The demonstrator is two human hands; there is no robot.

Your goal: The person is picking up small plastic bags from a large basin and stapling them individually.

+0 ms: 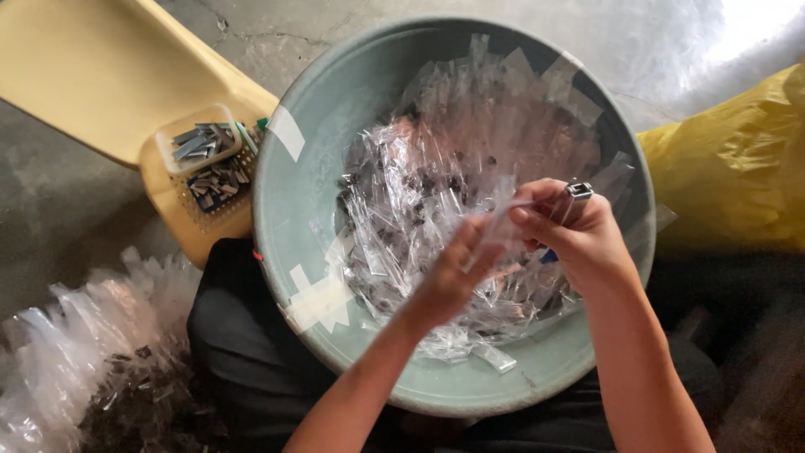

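Observation:
A large pale green basin [289, 193] rests on my lap, filled with a heap of small clear plastic sleeves [436, 176] holding dark metal pieces. My left hand [453, 273] pinches one clear plastic sleeve [503, 214] over the heap. My right hand [570, 235] grips the other end of that sleeve and also holds a small silver metal tool [579, 191] with a blue part under the palm. Both hands meet above the right half of the basin.
A yellow stool [101, 75] stands at upper left, with a small tray of grey metal clips [205, 155] on its corner. A pile of clear sleeves [92, 352] lies on the floor at lower left. A yellow bag [738, 159] sits at right. The floor is grey concrete.

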